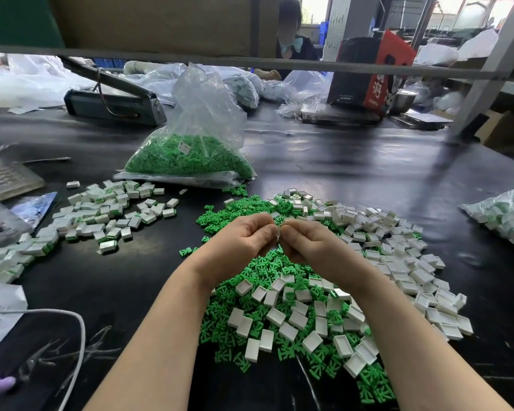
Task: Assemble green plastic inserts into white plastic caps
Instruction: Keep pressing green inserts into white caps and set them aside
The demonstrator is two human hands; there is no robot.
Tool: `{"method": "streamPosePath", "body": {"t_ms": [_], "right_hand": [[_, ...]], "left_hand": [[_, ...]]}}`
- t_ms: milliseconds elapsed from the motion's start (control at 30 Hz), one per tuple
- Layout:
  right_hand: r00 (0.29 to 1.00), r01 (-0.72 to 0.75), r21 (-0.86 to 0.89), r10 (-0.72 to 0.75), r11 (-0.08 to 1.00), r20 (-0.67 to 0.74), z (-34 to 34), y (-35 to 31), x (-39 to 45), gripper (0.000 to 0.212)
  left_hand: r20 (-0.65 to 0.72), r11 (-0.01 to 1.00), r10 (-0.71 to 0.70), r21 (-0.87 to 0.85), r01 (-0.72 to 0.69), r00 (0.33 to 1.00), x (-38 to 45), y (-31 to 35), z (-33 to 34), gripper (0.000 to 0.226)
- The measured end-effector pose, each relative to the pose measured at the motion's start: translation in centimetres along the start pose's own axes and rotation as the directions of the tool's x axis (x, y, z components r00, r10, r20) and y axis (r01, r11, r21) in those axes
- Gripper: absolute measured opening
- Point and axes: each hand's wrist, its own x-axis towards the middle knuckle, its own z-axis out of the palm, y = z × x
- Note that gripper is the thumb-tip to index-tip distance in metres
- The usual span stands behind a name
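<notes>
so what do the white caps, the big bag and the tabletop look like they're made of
White caps: moulded plastic by the look, opaque, matte, crisp edges.
Big bag: thin clear plastic film, crinkled and glossy, green inserts showing through.
Tabletop: dark smooth sheet, perhaps rubber or laminate; soft reflections, scuffs.

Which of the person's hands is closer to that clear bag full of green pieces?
The left. The left hand is below the bag of green inserts and slightly to its right. The right hand, touching the left over the pile, sits farther to the right.
</notes>
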Motion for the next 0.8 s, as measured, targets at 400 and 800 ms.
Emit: {"method": "streamPosePath", "body": {"t_ms": [400,800], "right_hand": [[0.997,-0.063,0.079,0.060,0.995,0.039,-0.62,-0.20,-0.22,0.029],[0.997,-0.066,0.078,0.063,0.995,0.047,-0.55,-0.10,-0.13,0.030]], "left_hand": [[0.037,0.998,-0.030,0.059,0.028,0.999,-0.12,-0.05,-0.14,0.024],[0.037,0.998,-0.046,0.055,0.044,0.998,-0.22,0.10,-0.15,0.025]]}}
